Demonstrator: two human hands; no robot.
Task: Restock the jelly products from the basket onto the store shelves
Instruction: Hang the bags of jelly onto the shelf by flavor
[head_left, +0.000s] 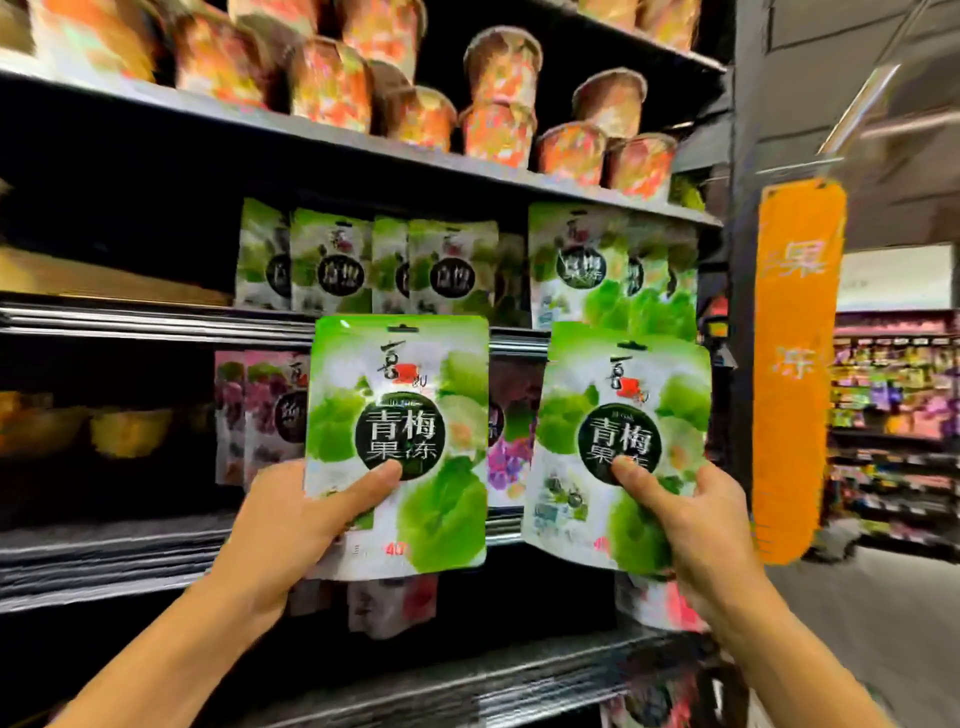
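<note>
Left hand (291, 525) pinches left pouch (400, 395) and right hand (701, 530) pinches right pouch (623, 395) low, thumbs in front; either may flop, slip, or topple the shelved pouches (447, 270).

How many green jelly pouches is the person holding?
2 clearly: left pouch in the left hand, right pouch in the right hand. An edge behind the right pouch may be a third, mostly hidden.

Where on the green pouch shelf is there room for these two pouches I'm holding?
Best bet: the dark stretch left of the shelved green pouches, above a tan slab; blur hides whether it is fully bare. The row itself is packed to the right end, pouches overlapping. The cups above are crowded too.
</note>
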